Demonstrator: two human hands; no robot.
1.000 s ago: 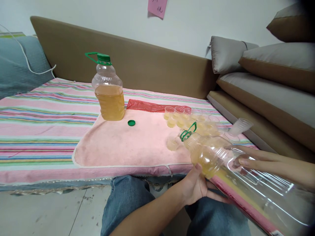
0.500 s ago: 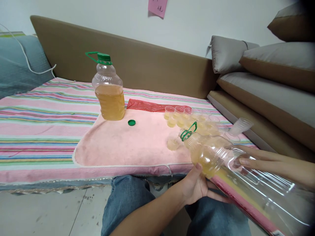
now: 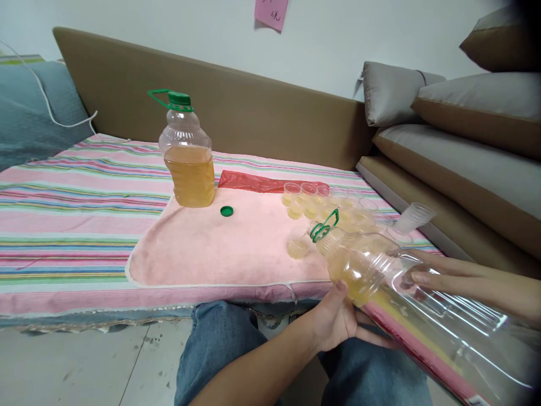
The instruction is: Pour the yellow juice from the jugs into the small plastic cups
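Observation:
A large clear bottle [image 3: 422, 304] lies tilted, its green-ringed mouth low toward the left, with yellow liquid along its lower side. My left hand [image 3: 338, 324] supports it from below near the shoulder. On its far side my right hand [image 3: 439, 273] grips the body, the fingers partly seen through the plastic. The mouth is at the rim of a clear cup [image 3: 298, 248] holding pale liquid. Behind stand several clear cups [image 3: 310, 207] with yellow liquid, some hidden by the bottle. A stack of clear cups [image 3: 414, 217] leans at the right.
An upright bottle [image 3: 192, 175] of amber liquid, capped green, stands on the pink cloth [image 3: 203, 248] at left. A loose green cap [image 3: 226, 211] lies beside it. Red plastic [image 3: 253, 182] lies behind the cups. Grey-brown cushions [image 3: 465, 146] are piled at right.

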